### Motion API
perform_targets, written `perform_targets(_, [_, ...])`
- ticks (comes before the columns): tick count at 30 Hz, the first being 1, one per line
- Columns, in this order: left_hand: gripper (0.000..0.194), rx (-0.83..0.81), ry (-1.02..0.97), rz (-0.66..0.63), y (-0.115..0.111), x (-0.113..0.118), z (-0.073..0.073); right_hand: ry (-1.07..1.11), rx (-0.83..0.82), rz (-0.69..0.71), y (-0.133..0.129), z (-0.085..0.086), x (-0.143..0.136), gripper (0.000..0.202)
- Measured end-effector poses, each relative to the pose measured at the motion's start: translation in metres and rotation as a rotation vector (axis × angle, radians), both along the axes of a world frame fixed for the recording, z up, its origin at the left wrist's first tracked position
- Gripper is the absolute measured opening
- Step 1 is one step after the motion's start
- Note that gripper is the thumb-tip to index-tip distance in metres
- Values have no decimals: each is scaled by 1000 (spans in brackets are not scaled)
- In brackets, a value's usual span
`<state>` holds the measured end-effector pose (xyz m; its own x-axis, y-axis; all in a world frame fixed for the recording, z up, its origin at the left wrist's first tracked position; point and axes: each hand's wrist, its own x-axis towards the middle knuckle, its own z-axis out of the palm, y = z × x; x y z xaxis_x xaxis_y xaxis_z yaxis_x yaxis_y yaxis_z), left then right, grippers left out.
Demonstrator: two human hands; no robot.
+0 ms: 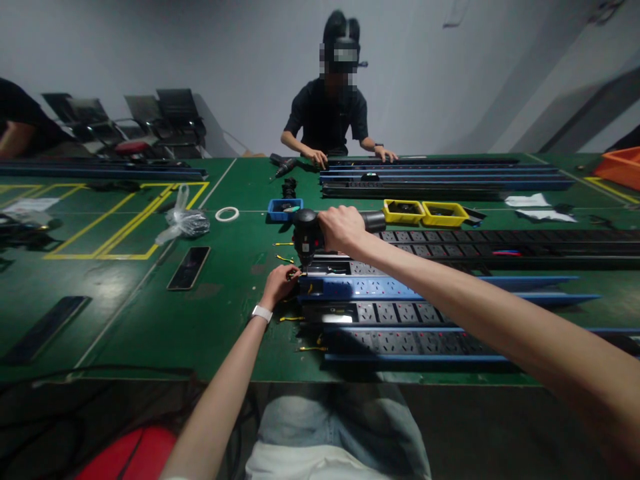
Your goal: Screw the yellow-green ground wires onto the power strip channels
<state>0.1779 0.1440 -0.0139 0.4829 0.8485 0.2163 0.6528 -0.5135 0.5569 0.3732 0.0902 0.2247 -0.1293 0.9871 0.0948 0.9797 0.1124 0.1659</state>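
My right hand (343,229) is wrapped round a black power drill (306,237), whose tip points down at the left end of a socket strip. Just below the tip, my left hand (281,283) pinches at the strip's end; what its fingers hold is too small to make out. Blue-edged strips with black sockets (385,288) lie side by side under my right forearm. Short yellow wires stick out from their left ends, one (291,319) just below my left hand.
Across the green table (240,267), a person (330,117) rests both hands by more strips (425,177). A blue bin (285,215), yellow bins (403,212), a white ring (227,214), a plastic bag (185,220) and a phone (189,268) lie around.
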Motion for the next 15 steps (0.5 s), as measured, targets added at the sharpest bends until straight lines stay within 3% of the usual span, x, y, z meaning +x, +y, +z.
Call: perform_targets(15, [26, 0, -12, 7, 1, 0, -3, -12, -3, -9, 0, 0, -2, 24])
